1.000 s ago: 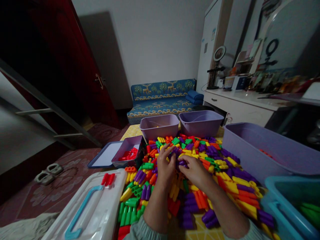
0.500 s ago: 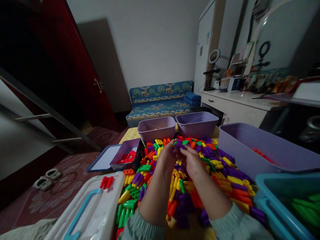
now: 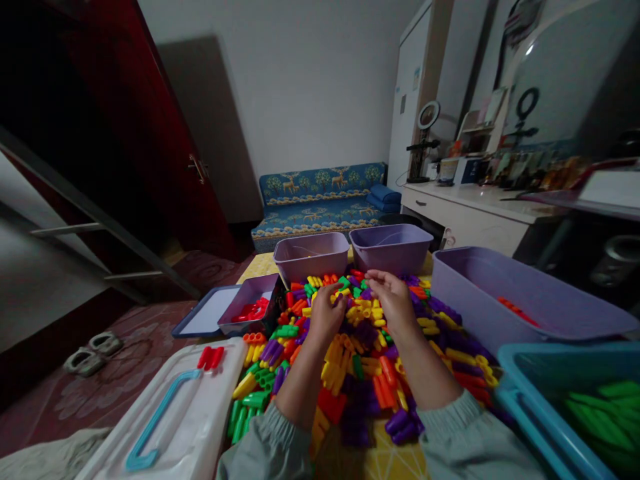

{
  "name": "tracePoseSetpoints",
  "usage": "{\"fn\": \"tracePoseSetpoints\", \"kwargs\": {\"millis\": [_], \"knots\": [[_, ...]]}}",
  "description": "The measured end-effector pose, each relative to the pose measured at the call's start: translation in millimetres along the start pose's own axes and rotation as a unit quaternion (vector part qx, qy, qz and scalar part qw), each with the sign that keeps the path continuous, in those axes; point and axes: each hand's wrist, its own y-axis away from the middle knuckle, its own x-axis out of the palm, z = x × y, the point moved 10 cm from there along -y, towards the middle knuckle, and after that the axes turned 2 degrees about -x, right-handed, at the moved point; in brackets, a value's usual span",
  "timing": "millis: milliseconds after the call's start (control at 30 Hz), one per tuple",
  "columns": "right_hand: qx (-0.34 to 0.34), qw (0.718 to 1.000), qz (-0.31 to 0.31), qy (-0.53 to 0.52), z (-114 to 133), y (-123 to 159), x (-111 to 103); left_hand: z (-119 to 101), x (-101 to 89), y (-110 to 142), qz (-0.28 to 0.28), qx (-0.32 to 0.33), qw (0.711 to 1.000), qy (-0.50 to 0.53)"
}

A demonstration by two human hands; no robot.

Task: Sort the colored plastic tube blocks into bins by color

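A wide pile of plastic building pieces point(image 3: 363, 312) in yellow, purple, orange, red and green covers the table in front of me. My left hand point(image 3: 327, 312) hovers over its middle, fingers curled, with a small bit of purple showing between thumb and fingertips. It looks like a purple plastic piece, mostly hidden. To the right, my right hand point(image 3: 395, 303) is apart from the left, its fingers stretched inward and loosely spread above the pile. I see nothing held in it. Purple tube pieces point(image 3: 403, 427) lie near my right forearm.
Behind the pile stand two purple bins point(image 3: 313, 257); a longer purple bin point(image 3: 520, 287) is at right. A teal bin point(image 3: 530, 393) holds green pieces. At left are a box with red pieces point(image 3: 253, 310) and a white lid point(image 3: 170, 407) with a blue handle.
My hands were close together around a purple piece over the pile. They have since moved apart, left hand leftward and right hand slightly rightward.
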Motion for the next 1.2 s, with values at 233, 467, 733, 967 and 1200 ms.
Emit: {"fn": "tracePoseSetpoints", "kwargs": {"millis": [233, 467, 733, 967, 1200], "knots": [[-0.072, 0.947, 0.077, 0.303, -11, 10, -12, 11, 15.3, 36, 0.095, 0.062, 0.981, -0.154], [-0.077, 0.831, 0.166, 0.526, -13, 22, -6, 8, 6.8, 35, 0.055, 0.068, 0.988, -0.129], [-0.099, 0.797, 0.209, 0.557, -11, 40, 16, 3, 6.9, 40, 0.057, 0.070, 0.987, -0.136], [-0.092, 0.798, 0.203, 0.560, -8, 44, 21, -2, 15.9, 45, 0.071, 0.098, 0.971, -0.206], [-0.105, 0.811, 0.238, 0.524, -10, 52, 36, -2, 16.8, 46, 0.079, 0.088, 0.975, -0.187]]}}
